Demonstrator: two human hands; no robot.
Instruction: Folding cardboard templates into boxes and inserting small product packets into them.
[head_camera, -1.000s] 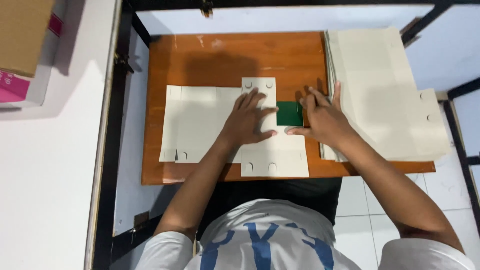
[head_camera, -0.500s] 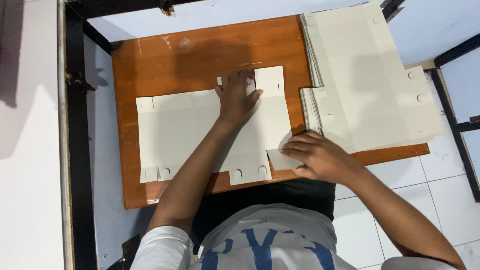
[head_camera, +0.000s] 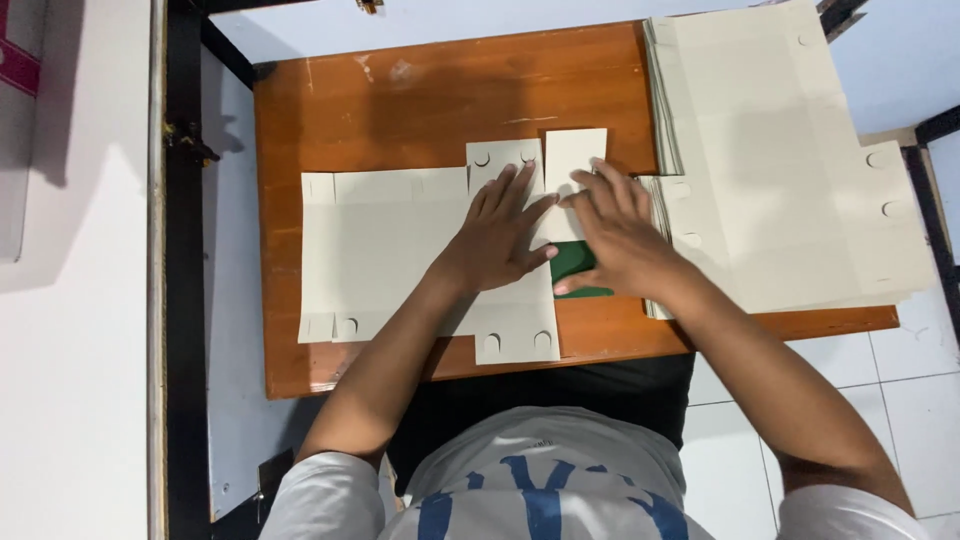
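A flat cream cardboard blank (head_camera: 400, 250), cut with tabs and small half-round notches, is laid out on the orange-brown wooden desk (head_camera: 400, 100), its long body stretching to the left and its narrower flaps reaching up and down near the desk's middle. The left hand (head_camera: 500, 235) is pressed flat on the blank with the fingers spread and nothing clasped, the fingertips pointing toward the upper flap. Just beside it, the right hand (head_camera: 620, 235) is laid palm down with the fingers extended over a folded cream flap (head_camera: 575, 155) at the blank's right edge; nothing is seen to be gripped by it. A small dark green piece (head_camera: 572, 265) is partly covered by the right hand and lies against the blank's right side; what it is cannot be told. To the right, touching the desk's far edge and overhanging it, a thick stack of similar cream blanks (head_camera: 780, 150) is piled. The desk is carried on a black metal frame (head_camera: 185, 250), and a white tiled floor (head_camera: 900, 400) is seen beneath at the lower right.
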